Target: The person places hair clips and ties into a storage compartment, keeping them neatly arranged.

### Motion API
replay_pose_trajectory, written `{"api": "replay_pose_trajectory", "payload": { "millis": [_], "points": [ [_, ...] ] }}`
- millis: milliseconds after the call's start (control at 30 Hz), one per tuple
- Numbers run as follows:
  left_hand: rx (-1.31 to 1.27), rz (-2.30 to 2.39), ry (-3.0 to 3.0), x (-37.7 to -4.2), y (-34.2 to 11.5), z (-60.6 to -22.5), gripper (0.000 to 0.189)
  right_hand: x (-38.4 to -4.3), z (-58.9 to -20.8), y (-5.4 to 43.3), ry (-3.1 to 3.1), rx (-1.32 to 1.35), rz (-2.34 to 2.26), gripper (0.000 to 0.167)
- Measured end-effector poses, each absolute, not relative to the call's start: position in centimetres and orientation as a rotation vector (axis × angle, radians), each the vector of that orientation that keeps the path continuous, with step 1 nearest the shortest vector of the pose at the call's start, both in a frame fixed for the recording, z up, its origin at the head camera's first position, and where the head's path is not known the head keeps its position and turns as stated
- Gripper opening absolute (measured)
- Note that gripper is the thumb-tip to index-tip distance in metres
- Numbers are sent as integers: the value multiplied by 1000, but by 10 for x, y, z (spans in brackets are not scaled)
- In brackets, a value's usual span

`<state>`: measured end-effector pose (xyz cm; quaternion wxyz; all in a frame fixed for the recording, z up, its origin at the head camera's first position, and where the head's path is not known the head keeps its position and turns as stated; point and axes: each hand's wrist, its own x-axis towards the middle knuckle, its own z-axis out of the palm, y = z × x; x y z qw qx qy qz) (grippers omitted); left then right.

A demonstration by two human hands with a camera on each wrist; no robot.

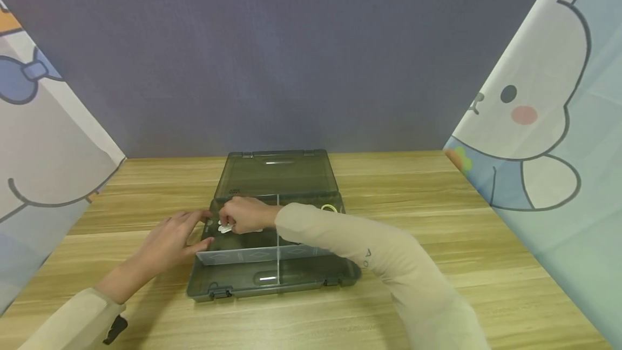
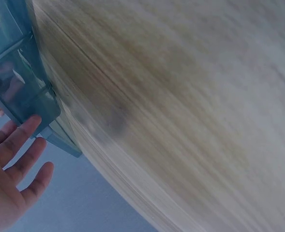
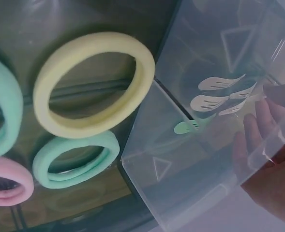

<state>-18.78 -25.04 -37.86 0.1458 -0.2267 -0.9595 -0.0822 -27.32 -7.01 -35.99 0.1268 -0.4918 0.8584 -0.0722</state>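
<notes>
An open translucent dark storage box [image 1: 233, 287] with dividers [image 1: 238, 256] lies on the wooden table. My right hand [image 1: 249, 214] reaches into its back left compartment, fingertips bent down and pinching at white hair clips [image 1: 225, 228]. Through the clear divider, the right wrist view shows several white leaf-shaped clips [image 3: 209, 103] and a green clip [image 3: 186, 126] beside those fingers. My left hand [image 1: 170, 239] rests with spread fingers and thumb against the box's left side; the left wrist view shows its fingers [image 2: 23, 137] extended at the wall.
The lid [image 1: 277, 174] is folded back flat behind the box. In the back right compartment are a yellow hair tie [image 3: 95, 43], mint hair ties [image 3: 77, 181] and a pink one [image 3: 9, 171]. A grey panel [image 1: 286, 58] stands behind the table, with printed cloths [image 1: 549, 96] at both sides.
</notes>
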Motion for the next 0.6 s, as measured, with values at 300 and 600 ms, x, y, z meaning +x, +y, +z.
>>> {"api": "replay_pose_trajectory", "payload": {
  "millis": [300, 600],
  "points": [
    [-655, -226, -2750, -187, -250, -379, 52, -271, -360, -75, 2441, -1387, -278, 23],
    [-679, -225, -2724, -187, -251, -379, 52, -270, -361, -78, 2419, -1375, -295, 24]
  ]
}}
